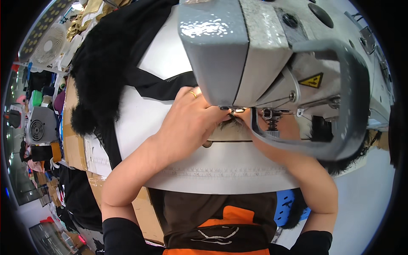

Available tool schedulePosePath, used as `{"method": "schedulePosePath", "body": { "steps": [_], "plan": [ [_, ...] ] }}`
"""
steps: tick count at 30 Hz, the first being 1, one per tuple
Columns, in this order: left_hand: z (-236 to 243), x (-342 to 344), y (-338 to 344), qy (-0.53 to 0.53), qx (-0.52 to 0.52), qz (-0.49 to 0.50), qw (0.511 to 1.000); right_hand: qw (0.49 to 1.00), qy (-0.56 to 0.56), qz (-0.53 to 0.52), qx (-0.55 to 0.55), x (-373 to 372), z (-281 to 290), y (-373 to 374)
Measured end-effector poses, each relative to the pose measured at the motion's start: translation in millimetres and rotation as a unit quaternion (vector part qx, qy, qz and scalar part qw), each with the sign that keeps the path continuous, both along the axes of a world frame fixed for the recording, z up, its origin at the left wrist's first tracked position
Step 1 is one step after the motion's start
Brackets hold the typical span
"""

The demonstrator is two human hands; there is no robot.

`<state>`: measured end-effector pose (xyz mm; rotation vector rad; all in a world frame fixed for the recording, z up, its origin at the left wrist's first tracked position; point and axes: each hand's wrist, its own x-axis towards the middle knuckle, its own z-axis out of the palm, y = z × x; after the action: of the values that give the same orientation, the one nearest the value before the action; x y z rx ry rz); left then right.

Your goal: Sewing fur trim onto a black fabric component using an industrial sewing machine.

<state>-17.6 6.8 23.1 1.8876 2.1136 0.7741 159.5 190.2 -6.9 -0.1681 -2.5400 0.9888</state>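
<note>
A grey industrial sewing machine [214, 46] fills the upper middle, with its metal presser and spring [271, 119] low on the head. My left hand [187, 117], with a gold ring, has curled fingers closed on dark furry fabric [229, 122] beside the needle area. My right hand [280, 140] reaches under the machine from the right, fingertips by the same fabric; most of its fingers are hidden by the machine and its grey loop-shaped guard [350, 97]. A black fabric strip with a zipper [159, 87] runs leftward from behind my left hand.
A white table with a printed ruler [221, 178] bears black fur material [97, 85] on the left. Cardboard [76, 131] edges it. Further left are a white fan [49, 44], a grey boxy appliance [40, 125] and piles of cloth. A blue perforated plastic piece [287, 208] is below the table.
</note>
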Motion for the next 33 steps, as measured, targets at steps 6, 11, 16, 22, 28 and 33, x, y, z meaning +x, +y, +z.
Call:
{"method": "schedulePosePath", "body": {
  "steps": [6, 11, 16, 22, 28, 33],
  "plan": [
    [-13, -12, 10, 0.130, 0.049, -0.013, 0.990, 0.932, 0.033, -0.075, 0.354, 4, -23, -15],
    [-31, -18, 9, 0.162, 0.128, -0.036, 0.978, 0.891, 0.068, -0.083, 0.442, -8, -14, -14],
    [-27, -3, 4, 0.295, 0.190, -0.014, 0.936, 0.853, 0.046, -0.062, 0.516, -9, 5, -20],
    [-21, 5, -5, 0.358, 0.145, -0.031, 0.922, 0.854, 0.016, 0.030, 0.520, -3, 10, -15],
    [-32, -4, -4, 0.247, 0.202, -0.040, 0.947, 0.852, 0.035, 0.038, 0.520, -2, 3, -12],
    [-31, -4, -4, 0.254, 0.203, -0.035, 0.945, 0.869, 0.013, 0.028, 0.494, -1, 11, -12]
  ]
}}
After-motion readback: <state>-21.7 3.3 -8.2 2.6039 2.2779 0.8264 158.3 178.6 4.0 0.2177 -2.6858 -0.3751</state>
